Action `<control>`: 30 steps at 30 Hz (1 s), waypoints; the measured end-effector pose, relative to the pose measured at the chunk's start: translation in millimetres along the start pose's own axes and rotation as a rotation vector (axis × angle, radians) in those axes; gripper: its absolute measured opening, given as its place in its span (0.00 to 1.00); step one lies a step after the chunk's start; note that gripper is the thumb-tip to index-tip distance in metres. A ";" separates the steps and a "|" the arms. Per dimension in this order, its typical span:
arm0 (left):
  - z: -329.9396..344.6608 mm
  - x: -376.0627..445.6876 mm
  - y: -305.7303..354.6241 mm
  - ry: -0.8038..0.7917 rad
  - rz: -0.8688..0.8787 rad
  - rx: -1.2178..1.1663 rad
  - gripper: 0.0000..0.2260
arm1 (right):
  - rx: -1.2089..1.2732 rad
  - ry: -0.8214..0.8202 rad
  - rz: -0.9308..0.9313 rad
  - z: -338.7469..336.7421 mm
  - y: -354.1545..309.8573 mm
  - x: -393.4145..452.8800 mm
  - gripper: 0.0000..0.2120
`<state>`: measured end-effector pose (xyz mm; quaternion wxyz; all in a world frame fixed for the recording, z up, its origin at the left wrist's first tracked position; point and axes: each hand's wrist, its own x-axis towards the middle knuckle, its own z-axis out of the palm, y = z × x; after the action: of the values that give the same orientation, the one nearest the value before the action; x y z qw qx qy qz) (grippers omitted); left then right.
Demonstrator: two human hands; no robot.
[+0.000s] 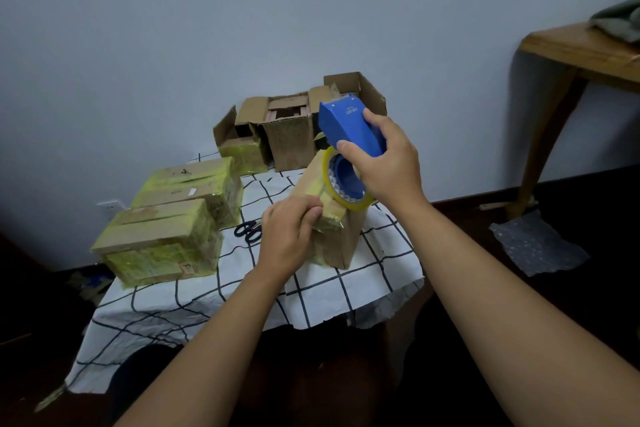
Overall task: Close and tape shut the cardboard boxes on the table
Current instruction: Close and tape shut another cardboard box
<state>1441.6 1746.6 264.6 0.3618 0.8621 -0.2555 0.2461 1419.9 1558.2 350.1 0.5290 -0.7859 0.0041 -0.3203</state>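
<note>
Cardboard box (332,229) stands mid-surface, right of the scissors (248,231); left hand (289,236) pinches tape to it, right hand (384,163) grips the dispenser (349,128). Slack tape may wrinkle or lift.

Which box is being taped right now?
The upright box at the table's front right: left hand pinches tape onto it, right hand holds the blue dispenser above. No hand touches the others.

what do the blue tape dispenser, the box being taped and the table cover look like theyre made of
Blue tape dispenser: likely hard plastic, smooth, evenly coloured, slightly glossy. Box being taped: brown cardboard, matte, with shiny yellowish tape on it. Table cover: seems thin white cloth with black grid lines, creased and draping; could be paper.
</note>
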 end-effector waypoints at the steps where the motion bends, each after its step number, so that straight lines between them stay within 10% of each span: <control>1: -0.3 -3.0 -1.6 -0.013 0.006 0.052 0.09 | 0.002 0.000 0.005 0.9 -0.1 0.3 0.30; 30: 0.7 -10.2 -8.3 -0.081 0.077 0.136 0.17 | -0.041 -0.010 -0.007 4.4 -2.4 0.2 0.31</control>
<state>1439.2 1753.8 253.9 0.2822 0.8835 -0.2854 0.2417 1421.5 1562.8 351.1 0.5117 -0.7981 0.0051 -0.3182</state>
